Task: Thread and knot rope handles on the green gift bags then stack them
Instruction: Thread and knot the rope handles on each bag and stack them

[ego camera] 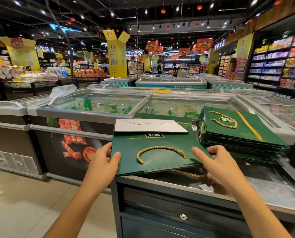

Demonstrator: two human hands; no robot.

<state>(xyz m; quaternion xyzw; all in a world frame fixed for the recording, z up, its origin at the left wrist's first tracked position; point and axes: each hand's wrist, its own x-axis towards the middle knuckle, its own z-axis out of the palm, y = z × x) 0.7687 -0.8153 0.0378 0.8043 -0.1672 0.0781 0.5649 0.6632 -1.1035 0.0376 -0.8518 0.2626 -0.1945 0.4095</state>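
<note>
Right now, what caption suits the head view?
Left hand and right hand grip a green gift bag, rope handle threaded, beside the stack.

Reaching forward with both forearms, pinching the green gift bag [143, 143] by its left edge with the left hand [103, 163] and near its right corner with the right hand [214, 163], thumbs on top.

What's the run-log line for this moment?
left hand: holds green gift bag, left edge | right hand: holds right edge | gold rope handle: threaded | bag stack: at right

Steel counter [272, 191], green bag stack [243, 133], flat bags [152, 145]
</note>
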